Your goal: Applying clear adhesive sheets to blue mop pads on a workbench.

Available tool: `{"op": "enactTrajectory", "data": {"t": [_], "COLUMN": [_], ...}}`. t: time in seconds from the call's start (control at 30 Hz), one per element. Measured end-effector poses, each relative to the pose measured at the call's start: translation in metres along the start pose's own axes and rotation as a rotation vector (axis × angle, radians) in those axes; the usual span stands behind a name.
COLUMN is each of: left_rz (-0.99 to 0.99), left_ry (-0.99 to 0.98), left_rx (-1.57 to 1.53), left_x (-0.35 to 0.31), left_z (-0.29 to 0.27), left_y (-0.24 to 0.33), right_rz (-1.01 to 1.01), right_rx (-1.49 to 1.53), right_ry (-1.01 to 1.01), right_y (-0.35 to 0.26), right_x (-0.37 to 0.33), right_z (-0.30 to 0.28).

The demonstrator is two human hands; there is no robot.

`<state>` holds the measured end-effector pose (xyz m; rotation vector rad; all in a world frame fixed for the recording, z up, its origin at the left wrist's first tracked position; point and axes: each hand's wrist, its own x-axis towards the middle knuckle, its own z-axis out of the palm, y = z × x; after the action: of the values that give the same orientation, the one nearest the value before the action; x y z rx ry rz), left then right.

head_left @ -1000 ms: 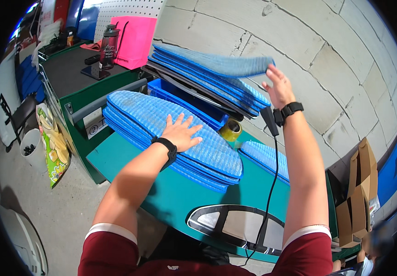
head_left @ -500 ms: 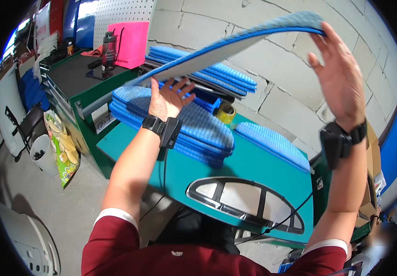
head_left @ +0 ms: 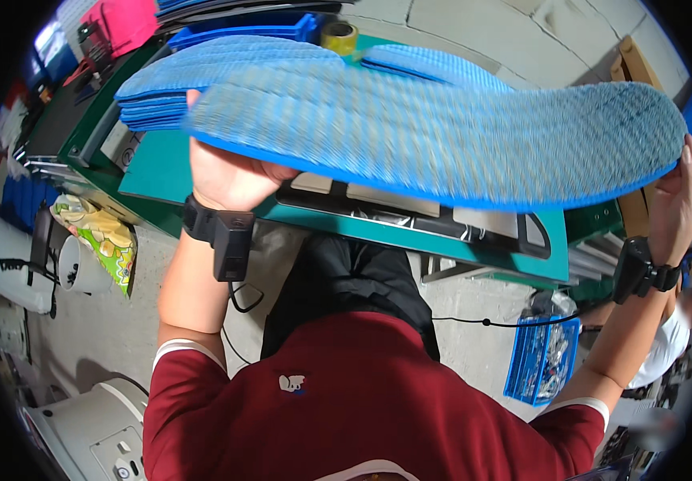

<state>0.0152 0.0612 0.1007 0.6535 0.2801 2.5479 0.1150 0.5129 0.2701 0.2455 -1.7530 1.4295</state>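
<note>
A long, curved blue-grey pad [head_left: 434,136] with ribbed pile and a bright blue edge is held up in front of me, over the green table [head_left: 157,172]. My left hand [head_left: 234,172] grips its left end from below, with the fingers mostly hidden by the pad. At the other end, my right hand [head_left: 677,200] holds the rim between thumb and fingers. Behind the pad, to the left, lies a stack of similar blue pads [head_left: 149,108]. Under it, a black-framed curved template [head_left: 386,210] shows only in part on the table.
More blue pads [head_left: 434,62] lie at the back, near a roll of yellow tape [head_left: 339,38] and a blue tray [head_left: 250,30]. A blue crate [head_left: 530,361] stands on the floor at right, with another person [head_left: 663,353] beyond it. A cable [head_left: 506,323] runs to the right.
The pad has come down and nearer, turning from its pale underside to its ribbed face. My left hand has closed on its end; my right hand has lowered with the other end.
</note>
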Motion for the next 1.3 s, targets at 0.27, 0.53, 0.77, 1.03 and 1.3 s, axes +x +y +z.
{"op": "enactTrajectory", "data": {"t": [0.27, 0.53, 0.77, 1.03, 1.3], "left_rz": [-0.28, -0.3, -0.635, -0.447, -0.305], "left_ry": [0.087, 0.295, 0.467, 0.433, 0.341], "left_rx": [0.464, 1.327, 1.485, 0.911, 0.777], "left_x": [0.011, -0.017, -0.055, -0.047, -0.021], "left_z": [-0.008, -0.017, -0.04, -0.041, -0.028], "left_y": [-0.052, -0.096, -0.111, -0.139, -0.13], "right_rz": [0.05, 0.055, -0.004, -0.204, -0.352], "right_rx": [0.094, 0.198, 0.078, 0.032, -0.368], "right_ry": [0.152, 0.144, 0.242, 0.198, 0.369], "right_y": [0.026, 0.047, 0.019, -0.03, -0.005], "right_x": [-0.056, -0.067, -0.072, -0.064, -0.037], "right_z": [-0.058, -0.081, -0.075, -0.089, -0.118]}}
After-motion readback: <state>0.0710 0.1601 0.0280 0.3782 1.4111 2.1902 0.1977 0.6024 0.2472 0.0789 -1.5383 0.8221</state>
